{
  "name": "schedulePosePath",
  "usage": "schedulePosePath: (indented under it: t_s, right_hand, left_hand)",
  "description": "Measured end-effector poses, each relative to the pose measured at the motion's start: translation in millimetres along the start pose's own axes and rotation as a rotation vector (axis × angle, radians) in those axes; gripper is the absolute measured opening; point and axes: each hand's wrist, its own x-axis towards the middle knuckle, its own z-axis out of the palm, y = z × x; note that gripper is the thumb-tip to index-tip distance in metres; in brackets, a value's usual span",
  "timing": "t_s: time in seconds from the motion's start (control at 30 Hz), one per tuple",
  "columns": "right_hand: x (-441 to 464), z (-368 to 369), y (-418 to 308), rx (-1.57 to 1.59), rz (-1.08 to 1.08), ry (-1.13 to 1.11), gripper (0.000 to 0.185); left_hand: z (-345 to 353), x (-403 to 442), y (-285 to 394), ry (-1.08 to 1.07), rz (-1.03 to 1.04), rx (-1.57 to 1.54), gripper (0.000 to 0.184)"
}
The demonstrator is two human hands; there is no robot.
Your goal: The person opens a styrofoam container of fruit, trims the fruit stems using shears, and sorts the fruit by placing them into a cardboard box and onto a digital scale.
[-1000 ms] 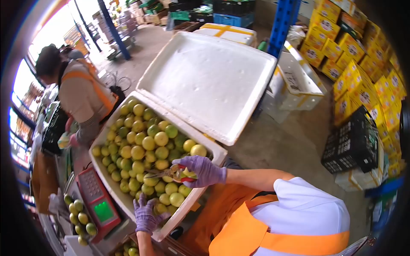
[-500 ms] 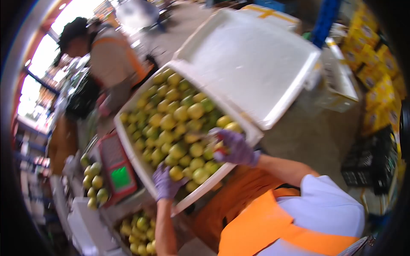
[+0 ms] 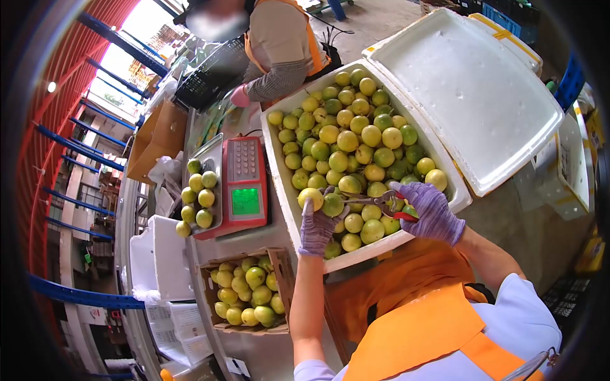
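Observation:
A white foam box (image 3: 289,219) is filled with round yellow-green fruit that look like passion fruit (image 3: 347,141). At its near left side, my left hand (image 3: 318,230), in a purple glove, is closed around a yellow passion fruit (image 3: 310,199), with a greener one (image 3: 332,204) against the fingers. My right hand (image 3: 433,208), gloved alike, grips red-handled pruning shears (image 3: 383,200) over the near part of the box. The blades point left toward the greener fruit; whether they touch its stem I cannot tell.
Left of the box sits a red scale (image 3: 244,184) with several fruit (image 3: 204,181) on its tray. A small carton (image 3: 284,286) of fruit is nearer me. A foam lid (image 3: 470,95) lies beyond the box. Another person (image 3: 279,44) works at the far left.
The view has turned, so the box appears farther right. My left hand has come up from the box's near side with passion fruit in it. The shears now reach toward it.

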Motion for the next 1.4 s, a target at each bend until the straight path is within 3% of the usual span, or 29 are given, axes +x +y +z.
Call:
schedulePosePath:
  t_s: [0.1,0.13,0.17,0.23,0.33,0.47,0.67,0.77,0.9,1.07,1.1,1.13,1.17,1.27,1.4]
  right_hand:
    - [4,2,-2,0.023,0.068,-0.087,0.07]
    - [6,2,-4,0.035,0.095,-0.119,0.07]
    - [7,1,-5,0.045,0.124,-0.151,0.069]
    - [11,2,-7,0.023,0.109,-0.172,0.069]
    - [17,0,-11,-0.065,0.094,-0.22,0.069]
    - [21,2,-13,-0.114,0.1,-0.279,0.059]
    - [23,2,-12,0.035,0.229,-0.33,0.049]
    - [27,1,-5,0.116,0.278,-0.269,0.047]
    - [38,5,10,0.158,0.271,-0.185,0.046]
    - [65,39,6,0.111,0.256,-0.19,0.059]
    - [69,57,11,0.138,0.197,-0.169,0.058]
    - [79,65,7,0.115,0.232,-0.249,0.057]
    - [88,74,2,0.087,0.269,-0.333,0.056]
    - [103,103,-3,-0.126,0.252,-0.297,0.057]
    - [115,114,3,-0.194,0.296,-0.34,0.059]
  left_hand:
    - [-4,1,-3,0.032,0.037,0.125,0.06]
    - [1,-2,-5,0.056,0.118,0.241,0.059]
    - [-10,2,-10,0.136,0.174,0.554,0.057]
    - [-2,5,-25,0.125,0.448,0.736,0.055]
    - [16,-3,-20,0.276,0.885,1.479,0.056]
    - [22,-6,-19,0.275,0.874,1.734,0.063]
    - [14,-1,-25,0.299,0.81,1.45,0.057]
    - [-11,10,-22,0.281,0.497,0.832,0.054]
    - [4,-8,-4,0.31,0.332,0.287,0.05]
    - [-36,10,-14,0.307,0.265,0.549,0.031]
    - [-37,9,-14,0.354,0.207,0.622,0.032]
    - [-44,14,-18,0.247,0.35,0.645,0.036]
    - [-30,10,-15,0.284,0.343,0.653,0.041]
    - [-1,0,-6,0.29,0.169,0.299,0.039]
    - [-10,6,-7,0.3,0.07,0.259,0.053]
